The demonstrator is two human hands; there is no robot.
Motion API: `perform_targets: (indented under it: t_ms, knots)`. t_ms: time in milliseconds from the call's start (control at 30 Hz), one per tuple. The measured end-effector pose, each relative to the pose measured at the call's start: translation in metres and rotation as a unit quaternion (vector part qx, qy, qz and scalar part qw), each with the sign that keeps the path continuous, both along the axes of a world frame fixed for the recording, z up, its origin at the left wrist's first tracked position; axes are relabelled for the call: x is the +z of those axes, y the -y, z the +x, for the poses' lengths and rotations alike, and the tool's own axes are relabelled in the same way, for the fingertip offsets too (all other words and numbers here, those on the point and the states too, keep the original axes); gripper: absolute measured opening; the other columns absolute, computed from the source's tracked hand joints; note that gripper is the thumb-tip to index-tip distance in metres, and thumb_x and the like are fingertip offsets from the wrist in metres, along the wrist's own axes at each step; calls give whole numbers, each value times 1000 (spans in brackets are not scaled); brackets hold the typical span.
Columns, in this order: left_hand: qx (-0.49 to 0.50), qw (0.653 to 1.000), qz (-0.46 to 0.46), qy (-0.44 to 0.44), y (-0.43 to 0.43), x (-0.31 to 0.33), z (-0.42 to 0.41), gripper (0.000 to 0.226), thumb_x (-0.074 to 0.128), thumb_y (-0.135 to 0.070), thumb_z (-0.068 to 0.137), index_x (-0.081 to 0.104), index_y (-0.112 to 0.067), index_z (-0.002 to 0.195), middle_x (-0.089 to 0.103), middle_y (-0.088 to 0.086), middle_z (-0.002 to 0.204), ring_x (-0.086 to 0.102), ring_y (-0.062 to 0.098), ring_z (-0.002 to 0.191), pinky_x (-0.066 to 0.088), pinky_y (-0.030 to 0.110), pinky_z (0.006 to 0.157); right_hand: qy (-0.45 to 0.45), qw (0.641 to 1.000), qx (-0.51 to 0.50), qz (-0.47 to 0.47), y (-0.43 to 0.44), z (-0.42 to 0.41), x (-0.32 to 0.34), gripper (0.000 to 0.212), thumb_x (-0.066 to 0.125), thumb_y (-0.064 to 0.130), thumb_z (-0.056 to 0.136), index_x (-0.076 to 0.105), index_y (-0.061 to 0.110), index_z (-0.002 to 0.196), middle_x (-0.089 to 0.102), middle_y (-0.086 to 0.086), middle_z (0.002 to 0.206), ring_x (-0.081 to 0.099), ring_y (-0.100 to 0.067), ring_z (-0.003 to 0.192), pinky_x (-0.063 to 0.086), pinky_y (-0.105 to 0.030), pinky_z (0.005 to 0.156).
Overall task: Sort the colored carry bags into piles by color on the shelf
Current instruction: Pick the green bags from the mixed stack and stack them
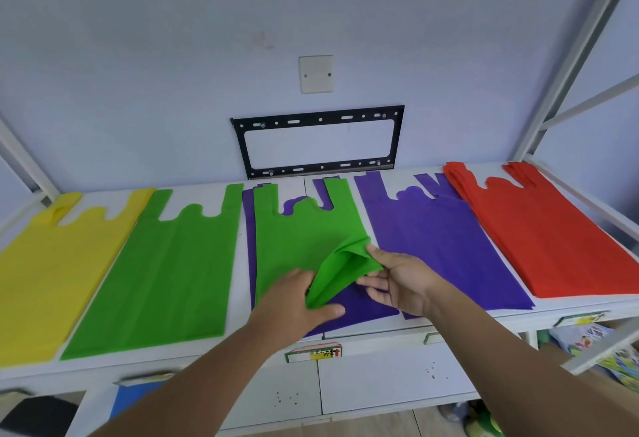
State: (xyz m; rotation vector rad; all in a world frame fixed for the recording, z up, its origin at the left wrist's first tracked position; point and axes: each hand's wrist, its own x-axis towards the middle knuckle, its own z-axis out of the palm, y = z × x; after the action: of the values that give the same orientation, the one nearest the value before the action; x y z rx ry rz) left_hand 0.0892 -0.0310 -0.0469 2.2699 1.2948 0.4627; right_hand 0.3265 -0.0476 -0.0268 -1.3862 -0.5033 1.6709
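The left hand (294, 302) and right hand (394, 281) pinch the green bag (304, 229), its raised corner bunched between them.

yellow pile (45, 270) x1 | green bags x2: 10 o'clock bag (162, 274), 12 o'clock bag (304, 229) | purple piles x2: 12 o'clock pile (363, 308), 1 o'clock pile (435, 246) | red pile (539, 236) x1

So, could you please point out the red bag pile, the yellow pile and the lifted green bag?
red bag pile (539, 236), head view, top bag's middle.
yellow bag pile (45, 264), head view, top bag's middle.
lifted green bag (301, 229), head view, flat part above raised corner.
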Motion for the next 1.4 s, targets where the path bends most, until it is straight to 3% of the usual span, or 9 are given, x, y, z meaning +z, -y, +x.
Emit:
perform_targets:
  t_ms: [133, 300, 400, 567, 667, 767, 933, 1133, 1400]
  knots:
    - [13, 995, 95, -35, 3, 0, 4, 21, 51, -40, 98, 59, -21, 96, 50, -9, 81, 53, 13, 77, 42, 26, 63, 22, 999, 21, -8, 0, -5, 2, 52, 62, 49, 93, 63, 8, 124, 75, -15, 112, 75, -26, 100, 57, -33, 71]
    - [-56, 997, 43, -37, 10, 5, -5, 32, 58, -41, 95, 63, -29, 124, 65, -13, 110, 58, 3, 95, 49, 21, 82, 51, 989, 108, -84, 4, 5, 2, 84, 40, 82, 84, 70, 12, 118, 75, -15, 114, 74, -29, 103, 61, -33, 74]
    - [-49, 992, -117, 21, 20, 4, -15, 37, 65, -53, 86, 66, -33, 117, 68, -20, 110, 60, -7, 97, 50, 18, 87, 106, 980, 143, -94, 7, -4, 2, 53, 56, 54, 95, 68, 10, 122, 78, -13, 106, 76, -27, 92, 61, -31, 66]
    - [108, 987, -96, 65, 8, 12, -45, 29, 63, -41, 92, 64, -26, 117, 65, -15, 113, 61, 1, 103, 50, 24, 98, 118, 989, 87, -25, 2, -12, 1, 19, 54, 9, 101, 61, 4, 118, 78, -17, 96, 75, -25, 69, 56, -26, 48]
    - [236, 958, -136, 88, -4, 11, -65, 47, 64, -45, 91, 58, -16, 127, 60, -2, 119, 58, 14, 106, 46, 30, 96, -13, 999, 17, -25, 1, -8, 3, 16, 56, 6, 99, 63, 3, 113, 77, -17, 88, 73, -20, 61, 56, -24, 45]
    - [300, 916, -247, 96, -7, 11, -71, 47, 62, -55, 89, 63, -8, 93, 69, 7, 89, 64, 18, 71, 58, 41, 89, -92, 995, -36, -33, 2, -6, 5, 13, 55, 7, 99, 65, 0, 106, 75, -14, 77, 71, -16, 54, 55, -20, 43]
    - [290, 758, -531, 243, 5, 21, -73, 76, 58, -68, 85, 61, 4, 108, 76, 22, 97, 75, 31, 88, 62, 33, 74, -111, 992, -37, -46, 5, -7, 5, 15, 54, 7, 99, 65, -2, 99, 73, -14, 70, 68, -14, 47, 55, -21, 40]
    - [290, 745, -538, 269, 3, 17, -70, 61, 66, -54, 87, 63, 0, 113, 77, 17, 98, 74, 26, 85, 61, 30, 71, -73, 995, -9, -73, 7, 6, -7, 15, 55, 9, 98, 65, 0, 104, 73, -17, 73, 56, -12, 40, 54, -22, 41]
    - [279, 731, -549, 293, 9, 3, -45, 30, 64, -18, 95, 58, -2, 118, 75, 22, 102, 75, 33, 90, 62, 41, 72, 75, 994, 17, -73, 13, -7, -25, 22, 59, 5, 97, 65, 0, 117, 77, -19, 103, 75, -32, 91, 62, -37, 63]
